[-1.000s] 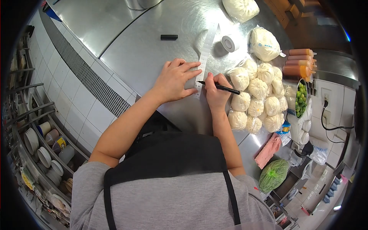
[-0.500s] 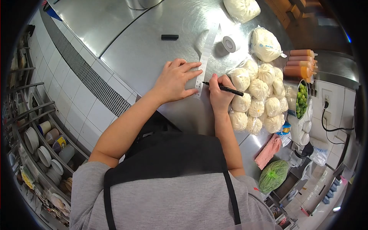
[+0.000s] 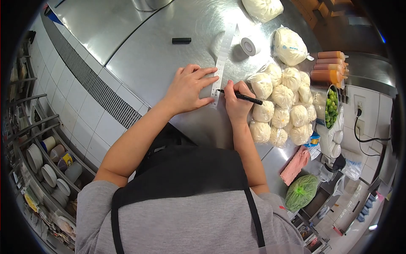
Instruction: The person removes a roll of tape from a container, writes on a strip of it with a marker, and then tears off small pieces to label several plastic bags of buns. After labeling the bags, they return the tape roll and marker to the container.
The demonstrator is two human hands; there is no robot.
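A long strip of white label tape [image 3: 225, 45] lies on the steel table, with small dark marks along its near end. My left hand [image 3: 190, 88] rests open, fingers spread, its fingertips pressing on the strip's left side. In my right hand [image 3: 237, 101] is a black marker pen [image 3: 243, 97], gripped between thumb and fingers, its tip at the strip's near end. The pen's black cap [image 3: 181, 40] lies apart on the table, beyond my left hand. A roll of white tape [image 3: 250, 46] stands to the right of the strip's far part.
Bagged white buns [image 3: 284, 96] cover the table right of my right hand. Two more bagged white bundles [image 3: 291, 45] sit beyond them. Sauce bottles [image 3: 327, 76], a container of green limes [image 3: 332, 108], a pink cloth [image 3: 295, 165] and a green bag [image 3: 302, 192] are at the right.
The whole view has shifted slightly to the left. My left hand still holds the strip down, and the pen tip stays on its near end with little visible movement.
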